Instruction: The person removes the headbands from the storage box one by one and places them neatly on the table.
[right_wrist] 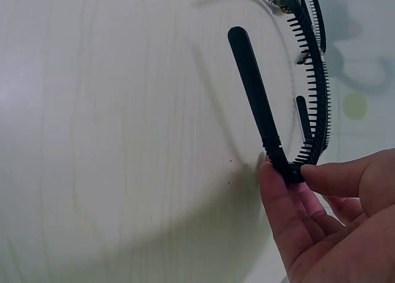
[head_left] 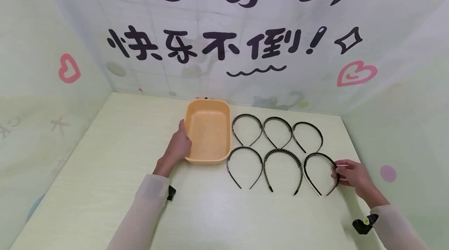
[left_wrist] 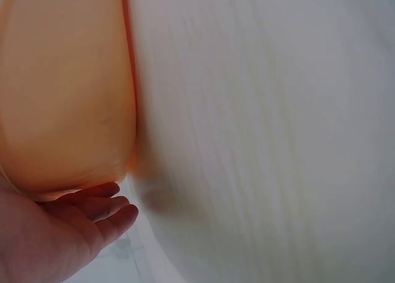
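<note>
My left hand [head_left: 179, 144] holds the left side of an orange plastic basin [head_left: 207, 162], thumb at the rim. In the left wrist view its fingertips [left_wrist: 126, 212] lie curled against the outer wall; the thumb is hidden there. With my right hand [head_left: 354, 178] I pinch the right side of a black toothed headband [head_left: 320, 154], the one nearest the front right. Thumb and fingers close on its band in the right wrist view, where one flat end [right_wrist: 250, 79] points upward and the comb teeth face inward.
Several more dark headbands lie in two rows between basin and right hand, among them a thicker braided-looking one [head_left: 282, 151] and a plain-looking one [head_left: 308, 123]. Printed fabric walls [head_left: 196, 82] enclose the pale table [head_left: 224, 218] at the back and both sides.
</note>
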### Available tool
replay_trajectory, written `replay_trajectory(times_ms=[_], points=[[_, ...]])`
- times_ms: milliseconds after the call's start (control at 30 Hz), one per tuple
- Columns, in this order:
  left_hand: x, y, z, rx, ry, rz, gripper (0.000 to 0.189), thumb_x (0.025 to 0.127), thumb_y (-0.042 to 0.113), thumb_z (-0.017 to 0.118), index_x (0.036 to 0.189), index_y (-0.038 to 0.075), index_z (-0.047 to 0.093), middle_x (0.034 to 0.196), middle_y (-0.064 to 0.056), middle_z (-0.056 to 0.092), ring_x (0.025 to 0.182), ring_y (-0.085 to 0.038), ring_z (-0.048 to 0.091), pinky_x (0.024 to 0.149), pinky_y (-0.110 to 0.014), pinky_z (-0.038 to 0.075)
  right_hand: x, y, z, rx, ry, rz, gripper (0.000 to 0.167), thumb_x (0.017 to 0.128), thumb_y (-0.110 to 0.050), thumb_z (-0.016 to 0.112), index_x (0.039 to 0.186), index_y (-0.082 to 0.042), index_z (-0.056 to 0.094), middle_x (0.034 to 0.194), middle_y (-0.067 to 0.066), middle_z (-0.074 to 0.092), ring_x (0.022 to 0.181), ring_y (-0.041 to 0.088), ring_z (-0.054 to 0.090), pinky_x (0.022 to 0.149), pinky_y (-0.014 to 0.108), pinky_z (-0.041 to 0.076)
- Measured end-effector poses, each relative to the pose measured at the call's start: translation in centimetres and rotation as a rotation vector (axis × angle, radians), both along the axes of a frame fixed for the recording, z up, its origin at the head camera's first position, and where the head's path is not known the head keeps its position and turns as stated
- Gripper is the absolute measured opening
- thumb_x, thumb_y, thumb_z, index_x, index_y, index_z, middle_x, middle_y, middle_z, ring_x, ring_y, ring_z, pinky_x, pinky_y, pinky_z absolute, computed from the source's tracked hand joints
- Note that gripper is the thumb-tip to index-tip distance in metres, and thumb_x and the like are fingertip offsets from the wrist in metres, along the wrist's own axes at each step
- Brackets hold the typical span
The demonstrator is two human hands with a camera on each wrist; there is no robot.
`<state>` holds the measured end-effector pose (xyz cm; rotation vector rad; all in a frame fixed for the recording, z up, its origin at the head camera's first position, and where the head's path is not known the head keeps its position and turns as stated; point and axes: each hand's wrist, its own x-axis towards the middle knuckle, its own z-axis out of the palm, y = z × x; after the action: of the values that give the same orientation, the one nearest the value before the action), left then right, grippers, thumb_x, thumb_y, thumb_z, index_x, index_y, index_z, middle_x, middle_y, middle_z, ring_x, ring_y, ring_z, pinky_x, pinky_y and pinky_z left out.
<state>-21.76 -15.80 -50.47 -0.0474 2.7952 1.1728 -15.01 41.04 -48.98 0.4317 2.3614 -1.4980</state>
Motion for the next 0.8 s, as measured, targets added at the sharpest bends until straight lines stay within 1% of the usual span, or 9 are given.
replay_trajectory(times_ms=[133, 300, 400, 500, 667, 800], points=[[0.14, -0.11, 0.01, 0.003, -0.007, 0.008, 0.069, 0.094, 0.002, 0.032, 0.156, -0.004, 0.001, 0.12, -0.035, 0.059, 0.089, -0.034, 0.061, 0.077, -0.044, 0.05, 0.12, -0.17, 0.1, -0.005, -0.027, 0.002, 0.032, 0.098, -0.002, 0.053, 0.125, 0.015, 0.051, 0.084, -0.009, 0.069, 0.075, 0.008, 0.071, 0.068, 0.031, 0.058], [0.25, -0.27, -0.02, -0.002, -0.009, 0.01, 0.069, 0.094, 0.002, 0.032, 0.156, -0.004, 0.002, 0.116, -0.034, 0.061, 0.085, -0.032, 0.061, 0.074, -0.042, 0.05, 0.1, -0.17, 0.0, -0.012, -0.032, 0.01, 0.029, 0.098, -0.004, 0.056, 0.121, 0.013, 0.056, 0.084, -0.011, 0.07, 0.076, 0.005, 0.069, 0.069, 0.031, 0.058], [0.26, -0.38, 0.03, -0.005, -0.013, 0.012, 0.069, 0.094, 0.003, 0.032, 0.156, -0.004, 0.002, 0.116, -0.033, 0.061, 0.084, -0.032, 0.062, 0.072, -0.041, 0.05, -0.01, -0.05, -0.01, 0.003, -0.039, 0.024, 0.03, 0.099, -0.007, 0.057, 0.121, 0.013, 0.057, 0.086, -0.012, 0.068, 0.077, 0.004, 0.066, 0.071, 0.031, 0.058], [0.28, -0.45, 0.14, -0.001, -0.022, 0.016, 0.069, 0.095, 0.005, 0.032, 0.157, -0.003, 0.001, 0.123, -0.033, 0.059, 0.086, -0.032, 0.062, 0.074, -0.041, 0.05, -0.1, 0.02, 0.1, 0.029, -0.051, 0.042, 0.034, 0.099, -0.011, 0.057, 0.121, 0.014, 0.056, 0.088, -0.012, 0.066, 0.079, 0.004, 0.064, 0.073, 0.031, 0.058], [0.21, -0.47, 0.18, 0.015, -0.029, 0.006, 0.069, 0.096, 0.006, 0.032, 0.157, -0.003, 0.0, 0.139, -0.034, 0.049, 0.097, -0.034, 0.061, 0.082, -0.043, 0.049, -0.1, -0.16, 0.48, 0.075, -0.059, 0.053, 0.038, 0.099, -0.012, 0.057, 0.123, 0.018, 0.053, 0.089, -0.008, 0.066, 0.079, 0.007, 0.061, 0.074, 0.032, 0.059], [0.09, -0.32, 0.18, 0.022, -0.023, -0.014, 0.069, 0.096, 0.005, 0.031, 0.157, -0.003, -0.002, 0.144, -0.034, 0.044, 0.101, -0.035, 0.06, 0.087, -0.046, 0.049, -0.1, -0.32, 0.82, 0.175, -0.044, 0.074, 0.041, 0.099, -0.014, 0.055, 0.123, 0.019, 0.052, 0.087, -0.007, 0.065, 0.078, 0.006, 0.058, 0.07, 0.029, 0.057]])
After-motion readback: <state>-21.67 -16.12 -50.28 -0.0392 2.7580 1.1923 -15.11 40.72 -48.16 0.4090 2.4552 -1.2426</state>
